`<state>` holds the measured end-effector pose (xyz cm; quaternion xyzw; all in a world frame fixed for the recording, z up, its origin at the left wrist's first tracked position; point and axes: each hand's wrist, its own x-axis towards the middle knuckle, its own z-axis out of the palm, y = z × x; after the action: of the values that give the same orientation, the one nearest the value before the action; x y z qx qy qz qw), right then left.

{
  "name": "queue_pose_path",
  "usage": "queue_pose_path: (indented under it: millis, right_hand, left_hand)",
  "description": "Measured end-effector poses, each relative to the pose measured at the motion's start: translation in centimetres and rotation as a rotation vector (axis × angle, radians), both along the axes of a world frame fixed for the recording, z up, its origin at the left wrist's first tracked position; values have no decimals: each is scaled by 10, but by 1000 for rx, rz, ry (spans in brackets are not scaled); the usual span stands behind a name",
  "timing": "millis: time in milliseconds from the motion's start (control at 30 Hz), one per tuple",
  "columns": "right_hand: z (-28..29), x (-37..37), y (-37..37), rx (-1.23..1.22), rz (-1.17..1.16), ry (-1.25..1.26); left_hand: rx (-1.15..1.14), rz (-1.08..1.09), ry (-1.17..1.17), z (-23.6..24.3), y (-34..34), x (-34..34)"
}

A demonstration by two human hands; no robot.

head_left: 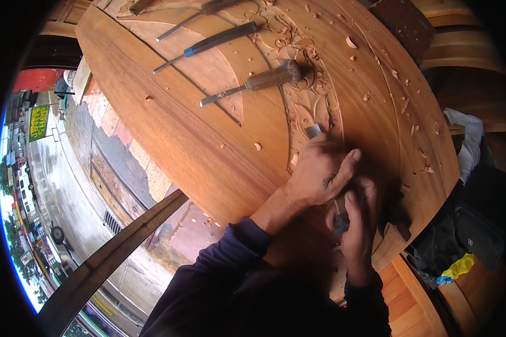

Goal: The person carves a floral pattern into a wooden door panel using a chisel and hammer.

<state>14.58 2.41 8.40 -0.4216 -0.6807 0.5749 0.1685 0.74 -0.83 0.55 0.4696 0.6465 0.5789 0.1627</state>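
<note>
Both of my hands are closed on one wood-carving chisel (312, 131), whose flat steel blade pokes out past the fingers onto the carved leaf pattern. My left hand (322, 173) wraps the front part close to the wood. Behind it, my right hand (358, 216) grips the dark handle end. Most of the tool's length is hidden by my fingers. The wooden panel (354, 84) under them bears a carved band of leaves and scrolls (315, 104). Beyond my hands lies a chisel with a worn wooden handle (272, 76), and farther off a chisel with a dark handle and blue collar (219, 40).
More tools lie at the panel's far edge, one a thin-shafted chisel (180, 25). Wood shavings (351, 42) are scattered over the panel. Dark bags (478, 219) sit at the right. A wooden bar (115, 255) slants at the lower left, with a street (67, 174) beyond.
</note>
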Motion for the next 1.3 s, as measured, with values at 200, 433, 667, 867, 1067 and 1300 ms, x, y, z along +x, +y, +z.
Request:
queue_pose_path:
  millis: [200,433,667,867,1067,1300]
  right_hand:
    - [-28,21,4,474,126,287]
    - [-27,26,4,282,0,467]
    - [-45,19,15,332,60,471]
    - [-45,-7,33,207,-79,422]
    - [3,10,7,-271,100,96]
    - [-11,9,20,-371,66,0]
  left_hand:
    - [48,21,89,2,2,-4]
    - [2,16,65,6,5,-6]
    - [-21,19,83,5,6,-10]
    - [65,98,250,9,6,-12]
    - [23,67,218,9,-11,3]
    - [-74,-24,100,6,6,-3]
